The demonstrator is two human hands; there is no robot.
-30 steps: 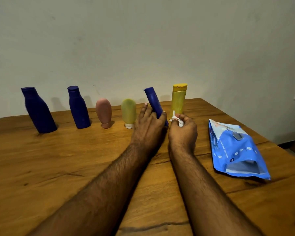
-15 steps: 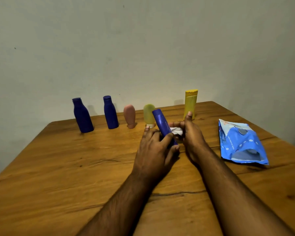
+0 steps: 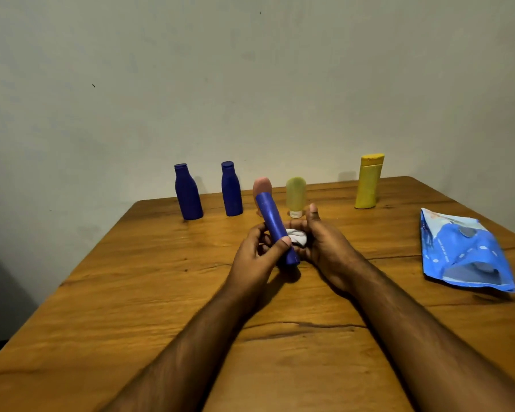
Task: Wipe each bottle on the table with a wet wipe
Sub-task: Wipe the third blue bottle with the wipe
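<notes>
Bare tabletop [image 3: 131, 307] ahead; bottle row [image 3: 232, 190] behind, wipe pack [image 3: 470, 251] rightward.

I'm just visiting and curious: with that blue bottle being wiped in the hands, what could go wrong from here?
The left hand grips the slim blue bottle mostly by its fingertips, tilted above the table; made wet by the wipe in the right hand, it might slip out. The pink bottle and green bottle stand just behind the hands, so a forward swing could topple them. The wipes pack appears to lie open, so the remaining wipes may dry.
</notes>
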